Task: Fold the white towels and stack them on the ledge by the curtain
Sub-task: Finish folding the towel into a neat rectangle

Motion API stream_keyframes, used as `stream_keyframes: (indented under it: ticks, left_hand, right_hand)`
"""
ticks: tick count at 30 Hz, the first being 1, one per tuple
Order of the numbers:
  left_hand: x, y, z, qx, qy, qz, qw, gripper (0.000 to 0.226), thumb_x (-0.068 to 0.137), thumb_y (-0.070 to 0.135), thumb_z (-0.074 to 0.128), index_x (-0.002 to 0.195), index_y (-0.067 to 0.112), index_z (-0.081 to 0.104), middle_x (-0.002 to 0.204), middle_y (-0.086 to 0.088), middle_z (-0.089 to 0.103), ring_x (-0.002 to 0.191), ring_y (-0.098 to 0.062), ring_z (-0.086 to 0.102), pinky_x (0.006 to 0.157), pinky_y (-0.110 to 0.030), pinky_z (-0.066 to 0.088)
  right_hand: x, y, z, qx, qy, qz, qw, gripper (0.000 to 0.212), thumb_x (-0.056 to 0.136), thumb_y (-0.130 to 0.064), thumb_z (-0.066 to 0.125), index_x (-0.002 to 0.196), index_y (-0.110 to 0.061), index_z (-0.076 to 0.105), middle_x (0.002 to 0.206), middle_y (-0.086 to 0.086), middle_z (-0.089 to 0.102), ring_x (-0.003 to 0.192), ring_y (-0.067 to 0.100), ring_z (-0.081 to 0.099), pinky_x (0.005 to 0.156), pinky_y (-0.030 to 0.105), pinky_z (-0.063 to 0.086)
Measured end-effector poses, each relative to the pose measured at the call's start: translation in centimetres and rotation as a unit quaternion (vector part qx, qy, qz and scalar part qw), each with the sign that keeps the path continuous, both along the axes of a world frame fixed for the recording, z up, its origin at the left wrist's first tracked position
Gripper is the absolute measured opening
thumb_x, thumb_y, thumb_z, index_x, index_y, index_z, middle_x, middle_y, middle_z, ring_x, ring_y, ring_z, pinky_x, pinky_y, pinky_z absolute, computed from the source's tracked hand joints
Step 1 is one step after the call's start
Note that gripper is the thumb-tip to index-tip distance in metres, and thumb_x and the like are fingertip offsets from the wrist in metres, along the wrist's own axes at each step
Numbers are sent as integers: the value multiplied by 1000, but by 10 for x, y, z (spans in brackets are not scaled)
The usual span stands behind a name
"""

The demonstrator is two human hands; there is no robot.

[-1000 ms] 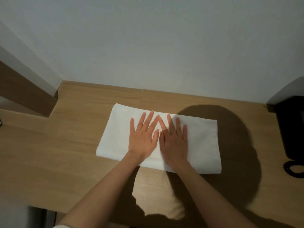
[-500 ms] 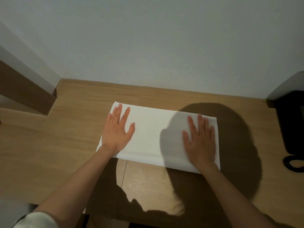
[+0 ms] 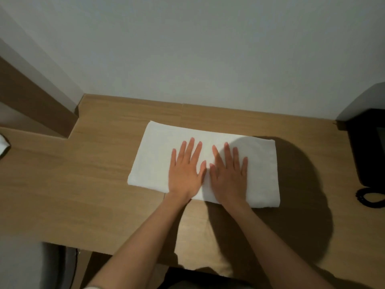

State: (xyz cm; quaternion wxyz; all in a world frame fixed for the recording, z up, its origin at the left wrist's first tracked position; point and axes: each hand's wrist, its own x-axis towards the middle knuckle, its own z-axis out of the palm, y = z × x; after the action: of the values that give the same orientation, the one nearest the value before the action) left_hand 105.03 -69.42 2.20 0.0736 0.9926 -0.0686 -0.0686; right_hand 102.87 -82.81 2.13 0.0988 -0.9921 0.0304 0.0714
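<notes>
A white towel (image 3: pixel 158 151), folded into a long rectangle, lies flat on the wooden desk (image 3: pixel 83 184) near the back wall. My left hand (image 3: pixel 185 170) presses flat on the towel's middle with its fingers straight and spread. Right beside it my right hand (image 3: pixel 230 174) lies flat on the towel too, thumbs almost touching. Both palms cover the towel's centre and its near edge.
A black telephone (image 3: pixel 366 155) with a coiled cord (image 3: pixel 370 197) stands at the desk's right end. A bit of white cloth (image 3: pixel 3 146) shows at the far left edge. A brown panel (image 3: pixel 31 101) runs along the left wall. The desk's front edge is close to me.
Half a second ago my hands were apart at the towel's two ends. They have slid back together to the middle, where they also were a second ago.
</notes>
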Motion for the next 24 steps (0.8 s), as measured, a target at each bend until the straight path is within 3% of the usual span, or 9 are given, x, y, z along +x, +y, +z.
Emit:
stream_keyframes:
  ticks: [3, 9, 14, 18, 21, 24]
  left_hand:
    - [2, 37, 0, -14, -4, 31, 999, 58, 95, 56, 4, 150, 39, -7, 159, 6, -14, 145, -15, -18, 118, -38, -11]
    - [5, 107, 8, -30, 25, 99, 994, 61, 96, 58, 12, 151, 37, -3, 159, -1, -13, 146, -18, -13, 117, -37, -8]
    - [4, 120, 17, -111, 73, 112, 985, 59, 101, 46, 21, 153, 27, -1, 160, -4, -7, 147, -21, -12, 117, -38, -6]
    - [4, 113, 24, -214, 16, 155, 964, 54, 101, 34, 39, 151, 20, 24, 150, -5, 33, 137, -23, 28, 110, -42, 28]
    - [9, 109, 26, -252, -27, 202, 946, 47, 98, 28, 48, 144, 19, 41, 139, -6, 45, 131, -23, 36, 105, -36, 32]
    - [20, 108, 25, -270, -18, 225, 936, 46, 96, 31, 53, 140, 23, 45, 133, -7, 45, 126, -25, 39, 101, -33, 33]
  right_hand:
    - [-8, -32, -1, -1, -2, -4, 1000, 58, 98, -53, 13, 149, -40, -11, 161, -1, -12, 147, 21, -14, 116, 44, -14]
    - [-20, -63, 3, -28, 2, -50, 998, 60, 97, -54, 17, 150, -40, -8, 161, -3, -13, 147, 24, -15, 117, 50, -11]
    - [-21, -66, 5, -8, 36, -167, 985, 62, 93, -63, 20, 147, -48, -6, 159, -2, -16, 143, 42, -2, 114, 57, 8]
    - [-26, -66, 10, 13, -12, -206, 978, 60, 94, -58, 32, 149, -39, 18, 158, 12, 8, 132, 38, 24, 106, 51, 25]
    - [-27, -69, 11, 36, -42, -222, 973, 56, 94, -56, 39, 146, -36, 29, 149, 14, 26, 120, 34, 34, 98, 46, 32]
    - [-23, -72, 11, 61, -62, -245, 966, 53, 93, -55, 43, 141, -35, 37, 137, 16, 35, 112, 32, 39, 94, 45, 38]
